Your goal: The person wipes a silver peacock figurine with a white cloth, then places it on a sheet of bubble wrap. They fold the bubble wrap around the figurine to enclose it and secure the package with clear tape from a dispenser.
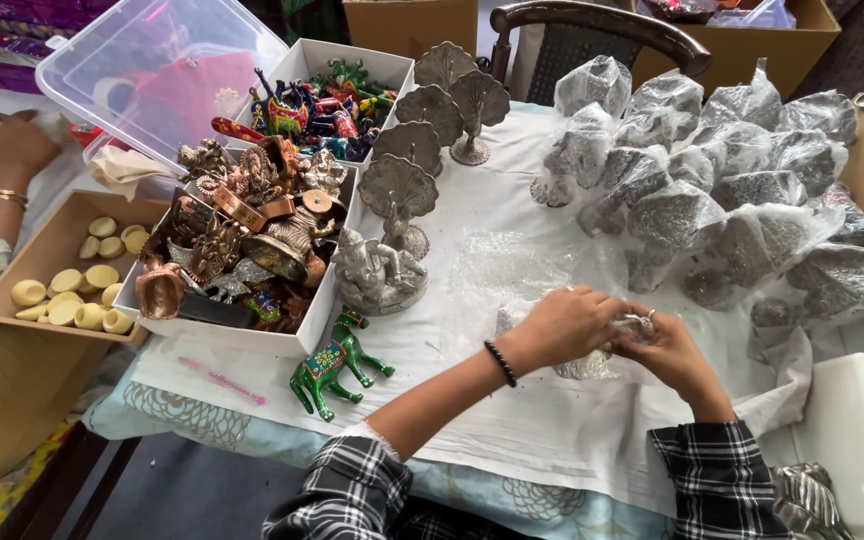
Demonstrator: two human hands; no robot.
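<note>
both hands met over the white cloth of the table [512,420], low and right of centre. the left hand [560,325] lay curled over a small silver-grey piece in clear plastic wrap [636,326], its fingers pressed together and bent down on top, while the right hand [674,352] came in from the other side, its fingers pinching the wrap at the near edge. the piece itself was mostly hidden beneath the two hands, so its shape could not be told; it sat on the cloth, just in front of a crumpled sheet of clear plastic [512,268].

handling it well seemed to call for a steady hold from the left hand with the piece resting on the cloth, and small, close pulls of the film from the right, since thin plastic would likely tear or slip if tugged hard.

a pile of like wrapped pieces [712,190] lay beyond, well apart from the hands. bare silver peacock figures [399,190] stood to the left, beside a white box of metal figurines [242,250]. a green painted horse [337,362] stood near the left forearm. another person's hand [12,145] rested at the far left, above a tray of pale round pieces [77,285].
</note>
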